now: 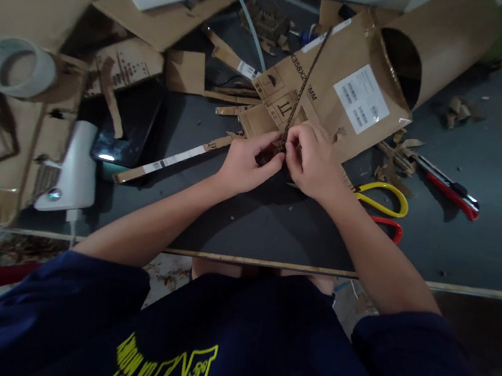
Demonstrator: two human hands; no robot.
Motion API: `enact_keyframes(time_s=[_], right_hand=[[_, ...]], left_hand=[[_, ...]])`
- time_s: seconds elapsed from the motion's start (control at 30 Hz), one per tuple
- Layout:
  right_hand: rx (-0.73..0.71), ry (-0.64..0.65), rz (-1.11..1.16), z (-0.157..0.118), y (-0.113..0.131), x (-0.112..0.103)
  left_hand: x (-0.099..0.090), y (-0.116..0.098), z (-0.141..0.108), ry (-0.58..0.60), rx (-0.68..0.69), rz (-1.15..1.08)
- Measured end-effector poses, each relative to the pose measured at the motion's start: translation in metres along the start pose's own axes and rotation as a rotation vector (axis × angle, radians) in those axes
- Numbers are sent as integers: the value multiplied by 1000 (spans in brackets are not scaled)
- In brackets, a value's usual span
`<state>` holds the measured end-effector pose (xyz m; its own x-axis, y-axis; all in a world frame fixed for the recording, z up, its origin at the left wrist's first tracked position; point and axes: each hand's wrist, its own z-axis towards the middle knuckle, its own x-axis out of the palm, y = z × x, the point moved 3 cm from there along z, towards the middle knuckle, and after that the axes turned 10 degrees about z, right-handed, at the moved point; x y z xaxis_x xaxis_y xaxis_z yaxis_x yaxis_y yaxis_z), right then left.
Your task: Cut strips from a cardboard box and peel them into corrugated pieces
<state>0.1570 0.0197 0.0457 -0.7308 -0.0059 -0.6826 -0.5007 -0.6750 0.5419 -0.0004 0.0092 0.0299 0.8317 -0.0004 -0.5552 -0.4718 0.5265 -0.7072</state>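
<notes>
A narrow cardboard strip (304,84), seen edge-on with its corrugation showing, rises from between my fingers and slants up to the right. My left hand (248,160) is closed on its lower end, thumb and fingers curled in a pinch. Pressed close beside it, my right hand (311,158) pinches the same end. The exact grip is partly hidden by the fingers. Behind both hands lies a printed cardboard box piece (315,106) with a white label (361,97). Yellow-and-red-handled scissors (386,198) lie beside my right forearm, their blades mostly covered.
At right lies a red utility knife (453,190) near torn cardboard scraps (397,161). A long labelled cardboard strip (173,162) lies left of my hands. Farther left are a black tablet-like object (129,123), a white handheld device (74,168) and a tape roll (16,66).
</notes>
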Motion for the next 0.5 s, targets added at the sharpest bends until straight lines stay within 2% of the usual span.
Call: enact_keyframes(time_s=[0.2,0.5], right_hand=[[-21,64,5,0,-7,0],[-16,99,75,0,-7,-4]], left_hand=[[8,2,1,165,-137,-335],[8,-4,4,252,-275,-466]])
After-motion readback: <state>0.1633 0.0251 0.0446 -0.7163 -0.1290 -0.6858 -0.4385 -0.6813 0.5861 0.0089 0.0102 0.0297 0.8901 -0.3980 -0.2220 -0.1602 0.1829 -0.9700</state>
